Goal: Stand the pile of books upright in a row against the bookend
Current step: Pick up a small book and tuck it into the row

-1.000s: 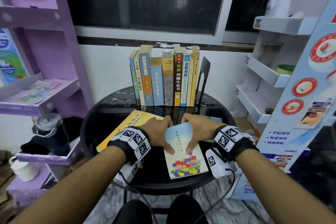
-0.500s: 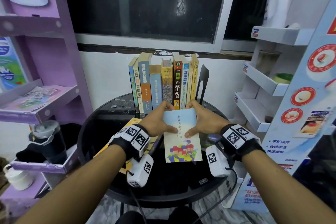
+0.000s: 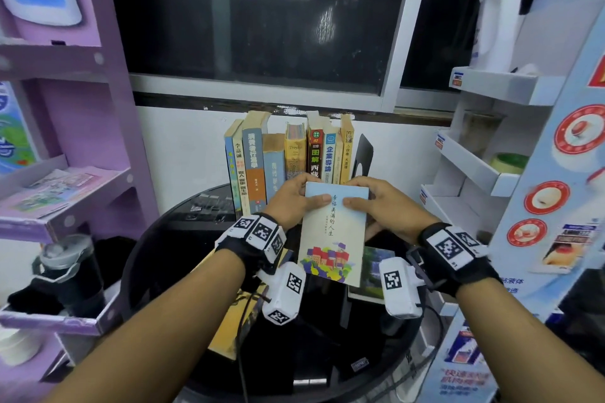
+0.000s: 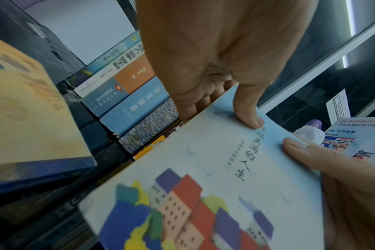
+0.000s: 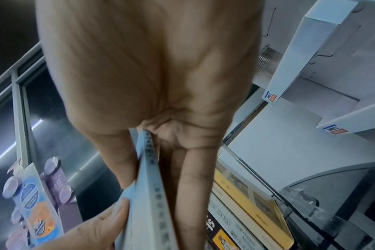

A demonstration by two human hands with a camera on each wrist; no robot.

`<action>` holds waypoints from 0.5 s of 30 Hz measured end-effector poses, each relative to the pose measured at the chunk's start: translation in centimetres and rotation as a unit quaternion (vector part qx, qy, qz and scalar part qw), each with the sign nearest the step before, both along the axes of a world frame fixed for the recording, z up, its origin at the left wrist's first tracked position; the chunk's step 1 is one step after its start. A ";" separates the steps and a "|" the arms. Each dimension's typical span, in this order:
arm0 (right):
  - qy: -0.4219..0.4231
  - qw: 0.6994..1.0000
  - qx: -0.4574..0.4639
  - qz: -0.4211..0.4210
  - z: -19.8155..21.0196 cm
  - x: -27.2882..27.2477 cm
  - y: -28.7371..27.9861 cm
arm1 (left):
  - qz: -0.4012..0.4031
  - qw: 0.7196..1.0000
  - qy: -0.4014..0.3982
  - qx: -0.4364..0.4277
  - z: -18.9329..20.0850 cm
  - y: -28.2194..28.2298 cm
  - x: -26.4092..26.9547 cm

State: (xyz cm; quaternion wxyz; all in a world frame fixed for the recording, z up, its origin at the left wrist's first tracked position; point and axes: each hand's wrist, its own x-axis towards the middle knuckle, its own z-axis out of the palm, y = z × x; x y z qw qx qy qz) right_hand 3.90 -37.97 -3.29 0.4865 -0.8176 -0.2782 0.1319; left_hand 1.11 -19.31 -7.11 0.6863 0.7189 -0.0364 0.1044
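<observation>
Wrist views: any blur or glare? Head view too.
Left wrist: the yellow book at the frame's left is smeared, while the pale blue book and the left hand are fairly sharp. Right wrist: the right hand fills the frame, soft and dim, and the book's edge is blurred. Head: streaky reflections on the dark window, and the frame edges bow.

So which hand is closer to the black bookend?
The right hand. It grips the pale blue book by its right edge, just below and in front of the bookend. The left hand grips the book's left edge, farther off, in front of the middle of the row.
</observation>
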 end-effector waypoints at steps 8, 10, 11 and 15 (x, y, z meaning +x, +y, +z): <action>-0.058 0.996 -0.001 -0.063 0.5 2.0 -1.9 | 0.028 0.997 0.005 0.065 1.7 -2.2 3.7; -0.082 0.992 -0.010 -0.093 0.4 2.6 -2.2 | 0.064 0.991 -0.034 0.111 2.5 -2.5 4.4; -0.093 0.990 -0.012 -0.109 0.3 2.9 -2.3 | 0.087 0.986 -0.057 0.133 3.0 -2.6 4.7; -0.139 0.976 -0.021 -0.165 -0.1 4.2 -2.7 | 0.162 0.956 -0.145 0.199 5.5 -2.7 5.6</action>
